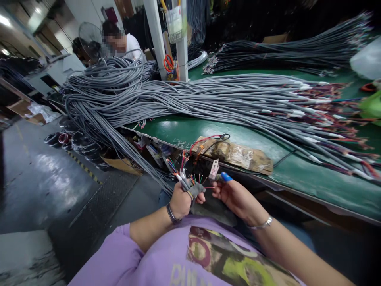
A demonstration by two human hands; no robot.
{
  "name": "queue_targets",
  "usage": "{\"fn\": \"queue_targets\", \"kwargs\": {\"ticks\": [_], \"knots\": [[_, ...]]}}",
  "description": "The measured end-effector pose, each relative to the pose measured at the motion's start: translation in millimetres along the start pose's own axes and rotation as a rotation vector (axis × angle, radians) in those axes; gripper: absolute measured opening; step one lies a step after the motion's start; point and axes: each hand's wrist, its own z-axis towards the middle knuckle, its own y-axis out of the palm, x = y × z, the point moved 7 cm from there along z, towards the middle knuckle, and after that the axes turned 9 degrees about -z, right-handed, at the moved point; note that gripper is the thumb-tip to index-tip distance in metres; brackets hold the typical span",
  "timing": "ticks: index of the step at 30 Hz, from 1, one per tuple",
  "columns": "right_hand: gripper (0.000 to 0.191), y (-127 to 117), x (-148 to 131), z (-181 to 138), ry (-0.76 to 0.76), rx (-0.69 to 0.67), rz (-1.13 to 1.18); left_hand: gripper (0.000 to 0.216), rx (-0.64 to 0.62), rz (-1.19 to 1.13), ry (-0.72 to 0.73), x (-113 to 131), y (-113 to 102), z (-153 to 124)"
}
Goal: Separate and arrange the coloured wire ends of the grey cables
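My left hand [183, 200] is closed around several grey cables [185, 183], with a grey cover on its thumb. Thin coloured wires [183, 161] fan out from the cable ends above the fist. Just to the right, my right hand [235, 196] is closed in a pinch, a blue cover on its thumb. A small pale slotted tool [214, 170] sticks up from its fingers; its kind is not clear. One red wire [210, 187] stretches from the left hand toward the right fingers.
A green-topped bench [297, 174] carries a long bundle of grey cables [208, 95] with stripped ends at right. Black cables [282, 51] lie behind. A tape-wrapped wooden block [238, 155] sits at the near edge. Another person [133, 45] is at the back left.
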Motion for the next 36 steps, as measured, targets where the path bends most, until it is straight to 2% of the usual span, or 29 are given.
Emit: {"fn": "queue_targets", "kwargs": {"ticks": [3, 7, 9, 12, 14, 16, 19, 21, 28, 36], "knots": [[0.034, -0.8, -9.1, 4.3, 0.043, -0.036, 0.065, 0.043, -0.045, -0.025, -0.029, 4.6, 8.5, -1.1], [0.034, 15.5, -28.2, 5.1, -0.033, -0.115, -0.072, 0.043, -0.113, -0.025, -0.059, 7.6, 21.1, -0.4], [0.035, 17.4, -34.7, 4.9, -0.122, -0.054, -0.151, 0.043, -0.119, -0.026, -0.071, 8.5, 24.7, 1.7], [0.039, 7.1, -40.2, 4.1, -0.291, 0.146, -0.204, 0.043, -0.111, -0.037, -0.095, 8.6, 26.9, 5.6], [0.041, 1.8, -38.0, 5.6, -0.337, 0.202, -0.200, 0.042, -0.112, -0.048, -0.111, 7.7, 27.6, 8.0], [0.044, 4.6, -31.2, 11.1, -0.288, 0.124, -0.158, 0.043, -0.113, -0.053, -0.119, 6.2, 27.6, 10.3], [0.045, 17.4, -22.3, 17.8, -0.157, -0.076, -0.039, 0.044, -0.108, -0.053, -0.118, 3.8, 26.7, 12.8], [0.043, 23.3, -22.1, 19.1, -0.123, -0.137, 0.040, 0.043, -0.111, -0.050, -0.121, 2.2, 26.6, 13.5], [0.037, 28.1, -22.6, 20.1, -0.134, -0.134, 0.165, 0.043, -0.119, -0.028, -0.140, -3.4, 26.9, 13.0], [0.045, 25.0, -20.1, 14.3, -0.053, -0.153, 0.171, 0.042, -0.115, -0.023, -0.104, -1.6, 23.1, 8.1]]}}
